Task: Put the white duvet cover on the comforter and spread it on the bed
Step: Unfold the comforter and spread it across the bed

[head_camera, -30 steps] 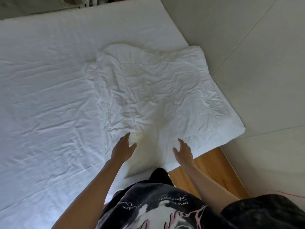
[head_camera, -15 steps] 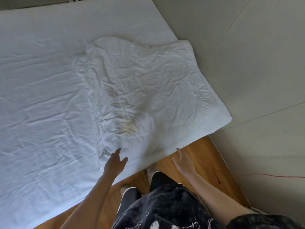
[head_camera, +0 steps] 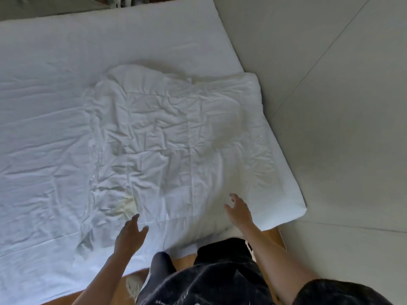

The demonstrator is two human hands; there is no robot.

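Although the white fabric already lies over most of the bed point(head_camera: 154, 29), the job looks only partly done. A crumpled, padded bundle, which I take to be the comforter point(head_camera: 176, 133) folded or bunched inside the white duvet cover point(head_camera: 39, 139), sits toward the bed's right side, reaching to the near right corner, while the fabric to its left lies thin and flat, as if nothing fills it there. Whether the flat part is the cover's empty portion or a separate sheet cannot be told for certain.

Both hands are empty, with fingers spread and relaxed. The left hand point(head_camera: 131, 233) hovers at the near edge just below a yellowish stain point(head_camera: 126, 206) on the fabric; the right hand point(head_camera: 239, 211) reaches over the bundle near the near right corner. They are well apart, and neither grips anything.

What remains, by my judgement, is to draw the padding out leftward into the flat part, seat its corners, then shake and smooth the whole thing across the bed.
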